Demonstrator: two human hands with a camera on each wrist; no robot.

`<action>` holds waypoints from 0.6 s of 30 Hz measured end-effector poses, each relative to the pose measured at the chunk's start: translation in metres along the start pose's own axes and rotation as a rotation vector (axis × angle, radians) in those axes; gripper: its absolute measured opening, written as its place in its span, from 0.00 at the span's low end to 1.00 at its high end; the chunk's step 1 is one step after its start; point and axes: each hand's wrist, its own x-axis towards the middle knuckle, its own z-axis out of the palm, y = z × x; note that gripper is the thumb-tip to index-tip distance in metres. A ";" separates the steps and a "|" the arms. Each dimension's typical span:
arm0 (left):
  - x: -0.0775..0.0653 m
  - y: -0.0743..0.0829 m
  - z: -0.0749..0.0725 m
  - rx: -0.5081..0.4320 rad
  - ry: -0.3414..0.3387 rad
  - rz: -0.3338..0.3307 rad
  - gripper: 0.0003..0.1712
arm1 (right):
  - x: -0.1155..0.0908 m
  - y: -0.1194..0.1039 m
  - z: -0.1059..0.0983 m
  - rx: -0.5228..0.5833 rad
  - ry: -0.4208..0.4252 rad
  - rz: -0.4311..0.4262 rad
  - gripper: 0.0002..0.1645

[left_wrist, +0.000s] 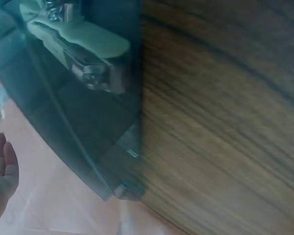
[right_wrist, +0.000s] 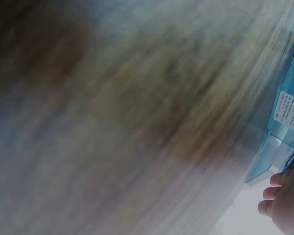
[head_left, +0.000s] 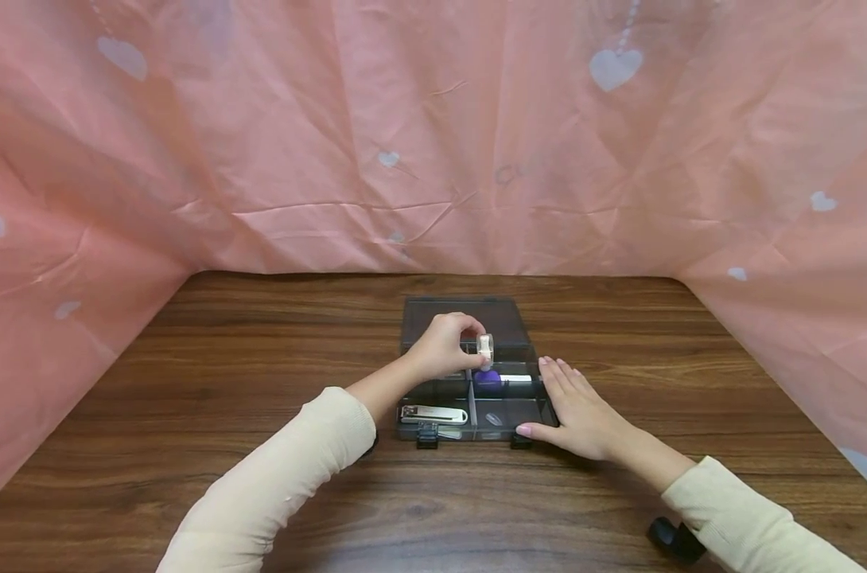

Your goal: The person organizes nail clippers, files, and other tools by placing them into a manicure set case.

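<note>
My left hand [head_left: 444, 346] pinches small white roll [head_left: 484, 348] above box [head_left: 412, 395] rear compartments, axis upright; my right hand [head_left: 580, 406] flat, steadying box right edge.

head view overhead, wrist views close, sharing box [head_left: 469, 398]

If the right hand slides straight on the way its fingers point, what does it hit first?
Likely nothing: the right hand lies flat against the organizer box, fingers pointing along its right wall toward bare table. Depth is unclear.
</note>
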 end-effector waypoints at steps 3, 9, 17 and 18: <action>0.005 0.004 0.002 0.073 -0.045 -0.018 0.18 | 0.000 -0.001 0.001 -0.001 0.000 0.000 0.60; 0.018 0.014 0.008 0.243 -0.133 -0.022 0.13 | -0.001 0.001 0.001 -0.002 -0.005 0.009 0.60; 0.030 0.030 0.024 0.458 -0.167 0.014 0.08 | -0.001 0.000 0.000 0.011 -0.008 0.002 0.60; 0.032 0.032 0.026 0.487 -0.177 0.012 0.08 | 0.000 -0.001 0.000 0.013 -0.009 0.000 0.60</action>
